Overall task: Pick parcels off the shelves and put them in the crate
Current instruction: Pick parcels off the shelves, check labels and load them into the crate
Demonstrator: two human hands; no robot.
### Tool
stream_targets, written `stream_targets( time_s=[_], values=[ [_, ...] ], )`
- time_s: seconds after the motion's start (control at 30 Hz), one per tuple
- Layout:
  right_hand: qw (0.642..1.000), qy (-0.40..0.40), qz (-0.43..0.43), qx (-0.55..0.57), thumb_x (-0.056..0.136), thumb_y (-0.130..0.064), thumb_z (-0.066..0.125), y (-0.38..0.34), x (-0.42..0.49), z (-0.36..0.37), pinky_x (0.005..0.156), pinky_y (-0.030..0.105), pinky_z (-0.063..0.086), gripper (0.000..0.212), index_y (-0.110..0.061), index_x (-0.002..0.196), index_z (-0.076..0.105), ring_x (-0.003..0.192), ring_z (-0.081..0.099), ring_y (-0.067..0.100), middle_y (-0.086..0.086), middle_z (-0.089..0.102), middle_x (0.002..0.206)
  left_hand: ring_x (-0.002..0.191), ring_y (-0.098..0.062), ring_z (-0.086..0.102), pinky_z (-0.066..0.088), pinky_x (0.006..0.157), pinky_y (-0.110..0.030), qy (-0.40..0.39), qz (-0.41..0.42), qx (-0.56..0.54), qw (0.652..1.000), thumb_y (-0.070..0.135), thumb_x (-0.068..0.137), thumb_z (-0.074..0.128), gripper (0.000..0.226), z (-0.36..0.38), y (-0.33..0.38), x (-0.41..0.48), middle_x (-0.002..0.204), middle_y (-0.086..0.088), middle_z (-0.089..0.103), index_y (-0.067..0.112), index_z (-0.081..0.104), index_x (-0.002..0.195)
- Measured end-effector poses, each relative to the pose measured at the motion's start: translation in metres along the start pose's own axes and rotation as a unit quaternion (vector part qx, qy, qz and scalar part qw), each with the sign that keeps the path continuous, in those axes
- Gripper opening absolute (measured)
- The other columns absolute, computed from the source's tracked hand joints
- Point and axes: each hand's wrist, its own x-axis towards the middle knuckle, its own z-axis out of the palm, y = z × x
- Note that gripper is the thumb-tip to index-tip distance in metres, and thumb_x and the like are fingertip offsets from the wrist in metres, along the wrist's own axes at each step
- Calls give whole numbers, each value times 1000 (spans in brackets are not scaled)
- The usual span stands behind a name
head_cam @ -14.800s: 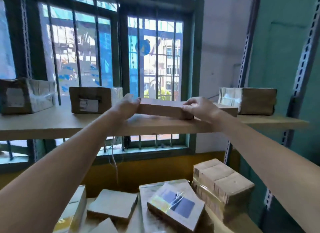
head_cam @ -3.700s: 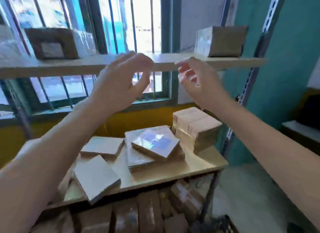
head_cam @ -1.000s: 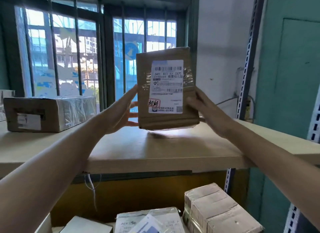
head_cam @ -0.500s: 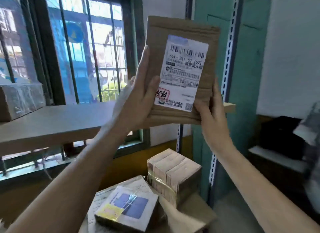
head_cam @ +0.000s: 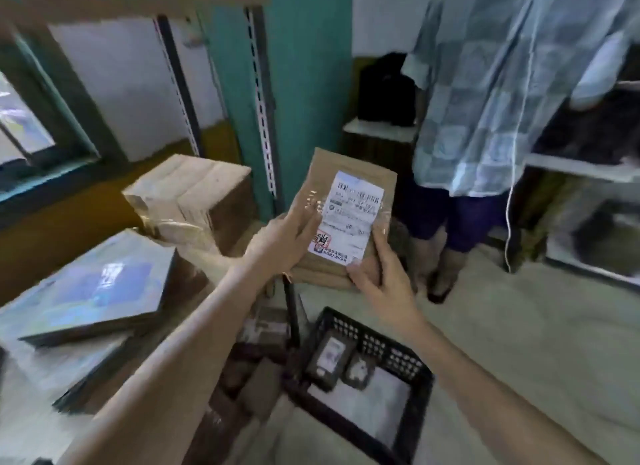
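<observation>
Brown parcel [head_cam: 346,277] held upright in the air, white label [head_cam: 349,219] facing the camera; it sits above and just behind the black crate [head_cam: 381,347], not inside it. Left hand [head_cam: 284,246] grips the parcel's left edge, fingers curled over the front beside the label; right hand [head_cam: 377,277] grips the lower right corner, thumb pressed on the front.

Crate stands on the floor; inside lie two small dark packets [head_cam: 329,357] and a flat white one [head_cam: 367,405]. A dark shelf post [head_cam: 292,312] stands just left of the crate, between it and the low shelf. On that shelf: a taped cardboard bundle [head_cam: 194,194]; nearer, a flat box with a blue print [head_cam: 97,291]. More parcels [head_cam: 259,329] are stacked under the shelf; blurred. A person in a checked shirt [head_cam: 502,84] stands beyond the crate on the right, feet near its far side.
</observation>
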Motion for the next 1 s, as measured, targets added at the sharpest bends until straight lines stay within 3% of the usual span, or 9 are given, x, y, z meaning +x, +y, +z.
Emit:
stream_targets(
  time_s=[0.1, 0.17, 0.23, 0.3, 0.47, 0.63, 0.73, 0.87, 1.0],
  values=[
    [995, -28, 91, 24, 92, -19, 56, 63, -22, 0, 105, 4, 20, 71, -25, 146, 10, 130, 17, -21, -29, 17, 142, 101, -36, 62, 48, 87, -40, -97, -60, -64, 991, 54, 89, 35, 61, 84, -37, 5, 118, -14, 63, 75, -13, 121],
    [983, -50, 174, 27, 93, -22, 54, 111, -33, 2, 106, 5, 17, 72, -27, 147, 6, 133, 16, -15, -25, 14, 145, 107, -17, 58, 40, 87, -26, -148, -109, -133, 974, 47, 90, 42, 64, 139, -60, 7, 116, 9, 59, 76, -7, 122],
    [963, -63, 259, 32, 94, -26, 51, 166, -46, 4, 103, 3, 14, 71, -25, 149, 5, 135, 15, -5, -16, 17, 148, 121, -3, 43, 31, 97, -19, -173, -176, -213, 945, 39, 93, 46, 60, 196, -82, 5, 128, 24, 44, 61, 9, 135],
    [935, -55, 349, 45, 95, -29, 49, 218, -67, 7, 93, -5, 16, 70, -23, 149, 4, 132, 18, -3, -14, 21, 146, 130, -7, 38, 28, 105, -21, -176, -256, -258, 915, 30, 95, 46, 53, 252, -108, -6, 142, 12, 40, 36, 25, 144],
    [851, -15, 521, 68, 95, -28, 48, 355, -129, 21, 108, 38, 36, 71, -28, 149, 3, 130, 43, 20, -5, 34, 149, 124, -16, 42, 33, 89, -18, -296, -387, -202, 850, 31, 98, 39, 45, 396, -181, -50, 141, -8, 44, 20, 35, 141],
    [795, 18, 596, 106, 95, -9, 46, 477, -160, 51, 100, 30, 45, 70, -25, 148, 3, 123, 49, 9, -8, 43, 137, 120, -21, 48, 40, 81, -22, -385, -407, -196, 804, 24, 98, 40, 28, 522, -254, -74, 125, 0, 51, 31, 46, 125],
    [818, 18, 574, 37, 97, -2, 39, 561, -163, 75, 79, 15, 51, 58, -21, 145, 13, 104, 60, -4, -7, 51, 125, 123, -20, 47, 41, 100, -32, -426, -399, -186, 790, 25, 97, 42, 35, 596, -296, -74, 135, -3, 51, 25, 46, 132],
    [816, 58, 573, 55, 96, -4, 42, 667, -160, 100, 85, 18, 51, 61, -25, 144, 11, 121, 49, 15, 6, 36, 144, 127, -20, 44, 39, 105, -34, -465, -381, -163, 782, 32, 96, 42, 47, 683, -333, -65, 145, -2, 41, 32, 30, 142],
    [823, 37, 565, -43, 96, -11, 44, 747, -178, 113, 98, 25, 46, 67, -30, 149, 7, 136, 33, 18, 3, 19, 153, 112, -14, 53, 42, 92, -16, -504, -397, -215, 736, 34, 96, 43, 60, 751, -358, -63, 148, -6, 35, 38, 9, 145]
  ],
)
